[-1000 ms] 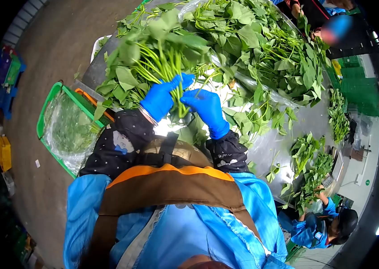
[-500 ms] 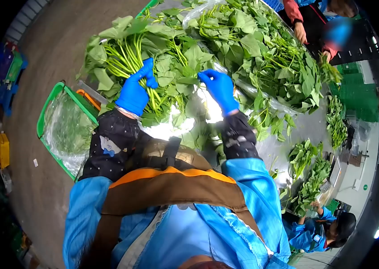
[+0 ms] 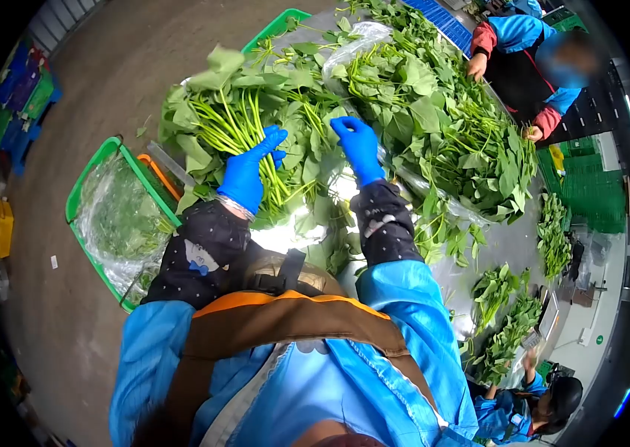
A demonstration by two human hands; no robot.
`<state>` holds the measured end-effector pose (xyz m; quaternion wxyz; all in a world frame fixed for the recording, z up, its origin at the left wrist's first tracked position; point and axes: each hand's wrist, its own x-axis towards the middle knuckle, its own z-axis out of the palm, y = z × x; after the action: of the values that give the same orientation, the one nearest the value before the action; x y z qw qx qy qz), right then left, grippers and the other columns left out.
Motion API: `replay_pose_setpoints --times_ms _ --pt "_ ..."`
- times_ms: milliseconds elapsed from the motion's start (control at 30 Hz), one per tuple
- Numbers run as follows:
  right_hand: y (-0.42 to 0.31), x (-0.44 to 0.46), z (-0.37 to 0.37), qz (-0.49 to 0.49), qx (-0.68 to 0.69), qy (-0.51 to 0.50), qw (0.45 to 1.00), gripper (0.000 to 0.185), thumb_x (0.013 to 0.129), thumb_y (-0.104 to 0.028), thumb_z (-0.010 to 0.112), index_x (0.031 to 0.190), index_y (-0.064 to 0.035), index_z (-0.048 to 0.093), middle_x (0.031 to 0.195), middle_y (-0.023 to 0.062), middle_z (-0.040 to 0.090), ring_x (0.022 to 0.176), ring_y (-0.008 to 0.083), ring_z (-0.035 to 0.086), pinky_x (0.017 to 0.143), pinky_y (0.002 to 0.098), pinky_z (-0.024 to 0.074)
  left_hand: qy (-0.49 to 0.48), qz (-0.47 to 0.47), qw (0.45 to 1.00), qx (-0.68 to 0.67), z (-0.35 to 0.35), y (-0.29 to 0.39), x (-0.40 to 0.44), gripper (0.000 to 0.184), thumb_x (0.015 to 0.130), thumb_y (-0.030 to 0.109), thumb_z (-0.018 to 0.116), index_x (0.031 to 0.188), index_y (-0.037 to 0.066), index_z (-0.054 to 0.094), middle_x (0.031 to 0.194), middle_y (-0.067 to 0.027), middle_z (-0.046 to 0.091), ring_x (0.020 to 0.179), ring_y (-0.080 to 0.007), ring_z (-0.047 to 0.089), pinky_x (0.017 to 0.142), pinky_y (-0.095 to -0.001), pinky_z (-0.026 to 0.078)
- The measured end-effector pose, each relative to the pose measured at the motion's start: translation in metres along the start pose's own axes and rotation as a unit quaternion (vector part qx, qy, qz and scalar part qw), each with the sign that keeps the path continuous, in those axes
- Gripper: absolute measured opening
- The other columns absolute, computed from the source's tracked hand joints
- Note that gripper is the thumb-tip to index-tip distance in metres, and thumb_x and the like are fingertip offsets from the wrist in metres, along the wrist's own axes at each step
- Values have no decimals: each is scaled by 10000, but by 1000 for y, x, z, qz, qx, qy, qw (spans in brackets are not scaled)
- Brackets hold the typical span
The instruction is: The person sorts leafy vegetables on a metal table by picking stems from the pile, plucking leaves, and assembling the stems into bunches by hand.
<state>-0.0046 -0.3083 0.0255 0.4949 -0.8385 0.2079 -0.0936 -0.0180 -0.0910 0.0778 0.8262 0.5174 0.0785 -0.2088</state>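
Note:
My left hand (image 3: 246, 179), in a blue glove, is closed round a bunch of long-stemmed leafy greens (image 3: 227, 127). The stems fan up and to the left, their leaves spreading at the far end. To its right, my right hand (image 3: 361, 153), gloved in blue too, is bent with fingertips pressed together above the greens. What its fingers hold, if anything, cannot be made out. Beneath and beyond both hands lies a large heap of loose leafy greens (image 3: 442, 112) on a metal table (image 3: 455, 279).
A green crate (image 3: 73, 201) lined with clear plastic stands at my left, with greens inside. Clear plastic sheeting (image 3: 356, 48) lies among the heap. Across the table one person (image 3: 512, 71) handles greens; another (image 3: 527, 406) works at lower right beside smaller piles (image 3: 512, 328).
The view has shifted slightly. My left hand still grips the bunch. My right hand has turned more upright, fingertips together. The person across has moved their hands along the table's far edge.

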Motion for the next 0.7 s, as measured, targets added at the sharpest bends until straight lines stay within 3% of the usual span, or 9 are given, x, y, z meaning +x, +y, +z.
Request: replay_pose_setpoints --times_ms 67,167,200,300,400,533,600,667,700 --pt "13 7 19 -118 -125 61 983 368 733 -413 606 932 -104 630 905 134 621 850 316 582 737 372 456 3 -6 1000 -14 0 -6 2 353 807 193 601 1107 16 544 972 -28 613 742 -115 540 637 -236 416" --pt "18 22 32 -19 -252 -87 964 397 697 -399 622 971 -111 624 927 140 619 878 314 579 761 379 453 33 -10 998 -58 3 -2 -2 335 690 123 692 984 -2 591 889 -44 592 661 -133 530 600 -249 429" --pt "15 23 26 -34 -214 -122 969 390 675 -376 644 949 -99 632 899 143 626 853 297 593 756 368 458 37 3 999 -36 2 0 -2 326 727 144 658 1008 -3 584 905 -48 600 682 -133 534 618 -251 428" --pt "-10 22 3 -64 -34 -32 997 310 680 -264 681 926 -80 638 859 117 639 792 235 615 724 315 469 44 41 998 26 -8 2 1 323 799 189 591 1049 -14 572 932 -63 617 707 -130 540 649 -255 424" --pt "-8 34 -17 -103 -28 -7 994 279 692 -205 686 916 -44 640 863 114 642 754 194 619 694 296 476 60 75 995 18 -7 5 1 341 806 207 585 1064 -15 566 944 -65 613 723 -122 536 672 -258 420" --pt "-24 17 -32 -3 172 -155 973 404 696 -74 661 1089 -49 572 984 78 619 787 133 596 649 249 472 -25 -36 999 -23 6 3 1 382 806 196 581 1127 -4 523 970 -63 613 816 -152 572 735 -255 432" --pt "-27 6 -38 -24 220 -194 956 451 705 -37 640 1144 -41 534 1068 91 588 878 125 571 683 234 459 -40 -43 997 -56 11 -13 8 352 797 169 589 1102 0 536 991 -66 610 828 -165 585 735 -257 441" --pt "-2 10 -31 -75 196 -135 968 393 714 -88 650 1098 -68 570 1047 91 600 873 182 584 690 269 458 -41 -45 997 -49 14 -20 14 344 791 146 592 1094 -7 536 1015 -84 602 872 -188 587 765 -271 449" --pt "3 9 -37 -149 26 -39 988 364 715 -117 656 1070 -82 585 1041 96 597 855 219 583 691 296 457 -42 -44 996 -64 14 -20 15 345 792 144 591 1096 -9 536 1029 -88 595 897 -194 581 792 -278 446"
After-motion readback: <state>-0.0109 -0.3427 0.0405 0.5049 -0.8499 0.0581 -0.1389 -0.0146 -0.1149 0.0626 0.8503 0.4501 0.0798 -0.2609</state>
